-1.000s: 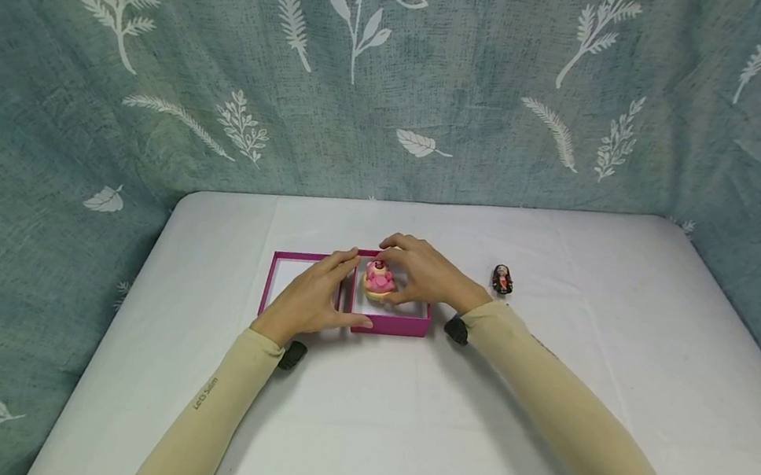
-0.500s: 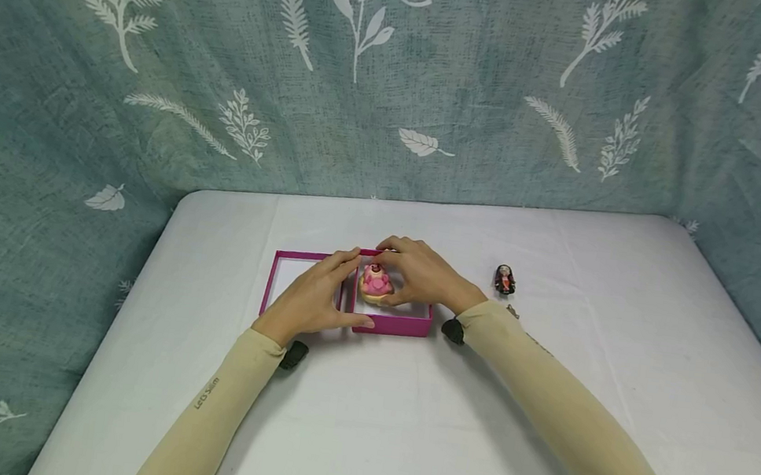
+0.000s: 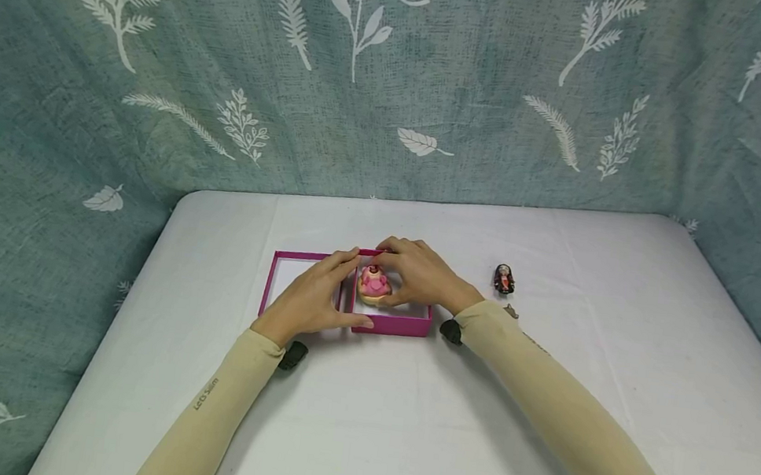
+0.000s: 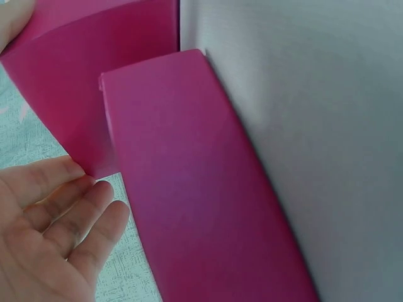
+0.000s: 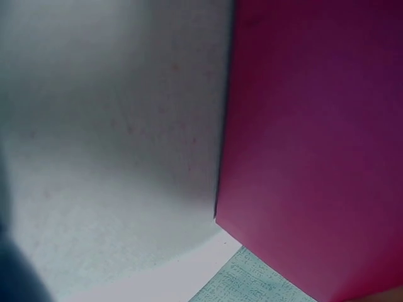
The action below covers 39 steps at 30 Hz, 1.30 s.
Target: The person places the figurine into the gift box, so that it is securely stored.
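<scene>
My left hand [image 3: 313, 293] spans the left end of a magenta box [image 3: 394, 325], thumb at its front wall and fingers toward the back. In the left wrist view, the fingertips [image 4: 79, 167] meet the box's corner, and the thumb [image 4: 14, 19] shows at the upper left. Inside the box, against its left wall, sits a pink toy figurine [image 3: 374, 284] on a yellowish base. My right hand [image 3: 419, 272] reaches over the box and holds the figurine between thumb and fingers. Only the box's outer wall [image 5: 315, 126] shows in the right wrist view; the grip is hidden there.
A second shallow magenta tray, like a lid [image 3: 300, 255], lies left of the box, partly under my left hand. A small dark-haired doll [image 3: 504, 279] is at the right, with a tiny brownish item [image 3: 511, 311] beside my right sleeve. A patterned green curtain [image 3: 382, 111] hangs behind the white table [image 3: 341, 439].
The figurine and my right hand have shifted slightly left and toward the front inside the box. The tiny brownish item has come into sight beside the sleeve. My left hand stays put.
</scene>
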Motion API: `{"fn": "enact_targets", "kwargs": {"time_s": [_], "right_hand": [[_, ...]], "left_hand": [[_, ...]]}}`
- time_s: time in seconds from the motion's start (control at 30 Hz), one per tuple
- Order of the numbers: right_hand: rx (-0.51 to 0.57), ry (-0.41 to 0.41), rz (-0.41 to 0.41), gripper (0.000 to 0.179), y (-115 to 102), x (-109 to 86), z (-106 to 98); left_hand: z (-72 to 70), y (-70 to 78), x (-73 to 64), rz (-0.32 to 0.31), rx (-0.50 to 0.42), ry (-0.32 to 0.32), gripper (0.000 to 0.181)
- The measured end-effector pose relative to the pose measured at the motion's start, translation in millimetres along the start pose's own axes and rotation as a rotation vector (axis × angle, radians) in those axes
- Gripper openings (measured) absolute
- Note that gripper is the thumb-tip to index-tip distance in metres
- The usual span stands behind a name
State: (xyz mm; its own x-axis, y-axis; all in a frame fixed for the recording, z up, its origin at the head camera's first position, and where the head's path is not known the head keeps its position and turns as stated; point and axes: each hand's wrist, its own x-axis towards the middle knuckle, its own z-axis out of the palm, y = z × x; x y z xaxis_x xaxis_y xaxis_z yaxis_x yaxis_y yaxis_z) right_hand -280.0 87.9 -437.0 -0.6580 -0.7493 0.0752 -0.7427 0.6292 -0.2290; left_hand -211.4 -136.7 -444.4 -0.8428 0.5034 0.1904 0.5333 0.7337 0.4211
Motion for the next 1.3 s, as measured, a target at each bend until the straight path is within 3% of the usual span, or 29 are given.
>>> {"fn": "enact_targets", "kwargs": {"time_s": [1.3], "right_hand": [[-0.056,-0.020,0.016,0.072,-3.1,-0.1,0.6]], "left_hand": [[0.3,-0.5,-0.4,-0.007,-0.008,0.002,0.104]]}}
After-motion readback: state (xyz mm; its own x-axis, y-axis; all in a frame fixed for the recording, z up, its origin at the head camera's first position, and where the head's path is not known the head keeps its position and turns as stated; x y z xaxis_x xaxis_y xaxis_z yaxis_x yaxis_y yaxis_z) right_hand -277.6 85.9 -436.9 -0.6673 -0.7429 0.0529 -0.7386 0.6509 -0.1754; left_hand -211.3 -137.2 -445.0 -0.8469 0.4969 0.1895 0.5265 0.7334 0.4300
